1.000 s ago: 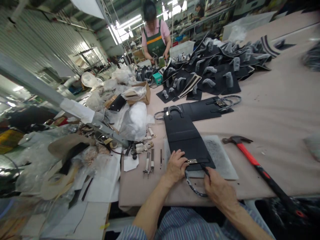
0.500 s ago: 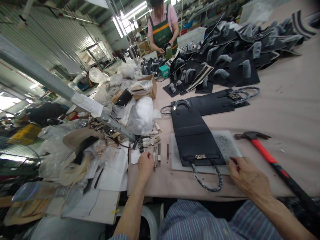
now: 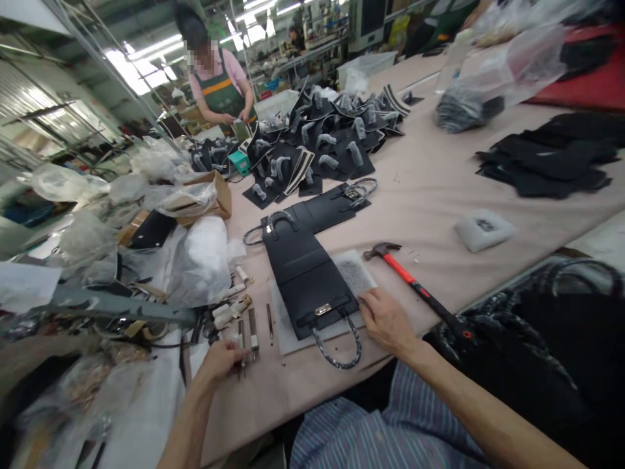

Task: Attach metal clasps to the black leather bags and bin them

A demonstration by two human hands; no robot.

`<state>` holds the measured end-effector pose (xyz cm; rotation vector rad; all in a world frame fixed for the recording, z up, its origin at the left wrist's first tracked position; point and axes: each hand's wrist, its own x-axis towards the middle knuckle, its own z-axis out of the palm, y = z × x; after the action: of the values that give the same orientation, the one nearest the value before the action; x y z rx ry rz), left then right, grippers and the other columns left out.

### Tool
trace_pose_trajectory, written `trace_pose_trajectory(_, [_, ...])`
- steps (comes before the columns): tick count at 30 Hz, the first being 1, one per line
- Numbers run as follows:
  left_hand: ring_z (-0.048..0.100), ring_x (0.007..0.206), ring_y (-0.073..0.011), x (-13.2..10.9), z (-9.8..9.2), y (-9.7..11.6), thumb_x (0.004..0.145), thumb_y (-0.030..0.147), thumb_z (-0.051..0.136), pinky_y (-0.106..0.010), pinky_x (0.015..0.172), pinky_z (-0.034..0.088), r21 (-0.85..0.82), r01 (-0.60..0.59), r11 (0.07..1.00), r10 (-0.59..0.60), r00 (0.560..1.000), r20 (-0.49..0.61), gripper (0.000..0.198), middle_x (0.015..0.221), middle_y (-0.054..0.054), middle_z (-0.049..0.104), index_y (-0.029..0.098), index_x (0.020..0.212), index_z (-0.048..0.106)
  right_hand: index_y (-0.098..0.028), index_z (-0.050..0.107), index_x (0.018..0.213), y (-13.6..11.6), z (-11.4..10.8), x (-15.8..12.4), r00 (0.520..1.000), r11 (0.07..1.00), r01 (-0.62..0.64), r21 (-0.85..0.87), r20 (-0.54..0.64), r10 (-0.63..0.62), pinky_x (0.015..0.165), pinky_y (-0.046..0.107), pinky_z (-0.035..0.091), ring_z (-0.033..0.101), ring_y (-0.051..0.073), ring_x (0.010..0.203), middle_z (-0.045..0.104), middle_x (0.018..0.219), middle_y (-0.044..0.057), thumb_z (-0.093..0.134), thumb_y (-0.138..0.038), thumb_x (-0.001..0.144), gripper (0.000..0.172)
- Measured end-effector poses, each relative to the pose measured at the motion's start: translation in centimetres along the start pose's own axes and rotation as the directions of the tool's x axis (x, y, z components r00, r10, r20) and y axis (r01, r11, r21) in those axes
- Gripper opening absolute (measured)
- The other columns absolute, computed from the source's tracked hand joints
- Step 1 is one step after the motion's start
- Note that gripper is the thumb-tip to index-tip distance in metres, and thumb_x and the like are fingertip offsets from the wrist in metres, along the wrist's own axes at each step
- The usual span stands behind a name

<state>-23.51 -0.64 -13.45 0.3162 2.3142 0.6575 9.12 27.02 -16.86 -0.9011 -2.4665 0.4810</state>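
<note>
A black leather bag panel [image 3: 312, 277] lies across a whitish board [image 3: 359, 270], its wrapped handle [image 3: 338, 361] hanging toward me and a metal clasp [image 3: 323, 309] near that end. My right hand [image 3: 388, 322] rests at the board's right side, fingers curled by the panel's edge; anything between them is hidden. To the left, the bent fingers of my left hand [image 3: 222, 361] close on a slim metal punch [image 3: 241, 335]. Beside it lie a thicker metal bar [image 3: 252, 332] and a thin metal rod [image 3: 270, 320].
A claw hammer [image 3: 403, 273] with a red and black handle lies right of the board. Behind are a second black panel [image 3: 325, 212] and a heap of black pieces [image 3: 327, 140]. A co-worker [image 3: 222, 91] stands beyond. Plastic bags [image 3: 200, 260] crowd the left; black bags [image 3: 551, 345] the right.
The view has swung right, bringing more of the table's right side into sight. My left hand has come onto the metal tools. My right hand stays beside the panel.
</note>
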Motion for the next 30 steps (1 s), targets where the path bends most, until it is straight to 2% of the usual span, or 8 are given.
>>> trace_pose_trajectory(4, [0.061,0.060,-0.0153,-2.4,-1.0,0.1,0.046,0.037,0.094,-0.025,0.058,0.050,-0.524,0.044,0.850,-0.020,0.999,0.050,0.044,0.068,0.000,0.068,0.014,0.074,0.067,-0.017,0.066,0.115,-0.3,-0.1,-0.7,0.998,0.998,0.064,0.023,0.004,-0.064,0.092,0.044,0.041,0.055,0.028,0.105,0.063,0.118,0.011,0.057,-0.020,0.093,0.024])
trace_pose_trajectory(7, [0.067,0.067,-0.0162,-4.1,-0.3,1.7,0.044,0.035,0.099,-0.027,0.065,0.057,-0.723,-0.031,0.690,0.037,0.999,-0.007,0.053,0.076,-0.002,0.073,0.014,0.083,0.070,-0.016,0.064,0.117,-0.5,0.6,-1.4,0.997,0.994,0.056,0.090,-0.060,-0.051,0.097,0.048,0.039,0.053,0.030,0.110,0.062,0.123,0.012,0.060,-0.021,0.091,0.027])
trace_pose_trajectory(9, [0.069,0.071,-0.0175,-4.8,1.2,3.5,0.046,0.036,0.100,-0.027,0.066,0.059,-0.786,-0.096,0.611,0.098,0.994,-0.045,0.056,0.082,-0.004,0.075,0.014,0.088,0.070,-0.017,0.064,0.118,-0.4,1.2,-1.9,0.994,0.989,0.057,0.137,-0.096,-0.044,0.100,0.049,0.039,0.053,0.029,0.112,0.063,0.124,0.011,0.058,-0.021,0.092,0.027])
trace_pose_trajectory(12, [0.074,0.078,-0.0210,-5.0,4.8,6.9,0.055,0.040,0.098,-0.029,0.069,0.061,-0.807,-0.216,0.549,0.227,0.968,-0.105,0.054,0.089,-0.006,0.077,0.015,0.091,0.068,-0.018,0.064,0.120,-0.1,1.9,-2.2,0.992,0.982,0.063,0.178,-0.121,-0.042,0.105,0.051,0.036,0.054,0.029,0.115,0.064,0.125,0.010,0.058,-0.022,0.093,0.028])
trace_pose_trajectory(17, [0.077,0.090,-0.0241,-3.8,11.5,12.0,0.072,0.043,0.089,-0.033,0.080,0.062,-0.783,-0.428,0.452,0.446,0.868,-0.217,0.044,0.095,-0.007,0.077,0.017,0.096,0.064,-0.021,0.067,0.119,0.2,2.6,-2.2,0.992,0.983,0.031,0.183,-0.128,-0.007,0.108,0.051,0.036,0.056,0.028,0.116,0.066,0.125,0.009,0.057,-0.024,0.095,0.026])
trace_pose_trajectory(20, [0.076,0.095,-0.0236,-3.3,14.7,14.1,0.079,0.038,0.084,-0.035,0.085,0.062,-0.742,-0.495,0.452,0.525,0.820,-0.226,0.038,0.101,-0.008,0.077,0.017,0.101,0.060,-0.021,0.067,0.117,0.1,2.8,-2.1,0.989,0.984,0.013,0.177,-0.144,0.013,0.108,0.051,0.036,0.057,0.028,0.116,0.067,0.124,0.009,0.056,-0.025,0.095,0.025])
trace_pose_trajectory(24, [0.075,0.097,-0.0205,-3.2,17.2,15.5,0.083,0.030,0.078,-0.030,0.081,0.062,-0.674,-0.528,0.517,0.566,0.801,-0.194,0.031,0.106,-0.010,0.075,0.017,0.102,0.058,-0.022,0.066,0.118,0.0,2.8,-2.0,0.989,0.986,0.017,0.168,-0.148,0.008,0.108,0.051,0.036,0.057,0.028,0.116,0.067,0.125,0.008,0.054,-0.025,0.096,0.026])
trace_pose_trajectory(30, [0.073,0.096,-0.0183,-2.8,18.6,15.0,0.084,0.023,0.073,-0.028,0.081,0.061,-0.604,-0.593,0.532,0.610,0.764,-0.212,0.021,0.105,-0.009,0.075,0.018,0.099,0.059,-0.020,0.067,0.118,-0.1,2.5,-1.8,0.990,0.985,0.020,0.170,-0.141,0.004,0.109,0.051,0.035,0.057,0.027,0.115,0.067,0.122,0.008,0.054,-0.023,0.095,0.026])
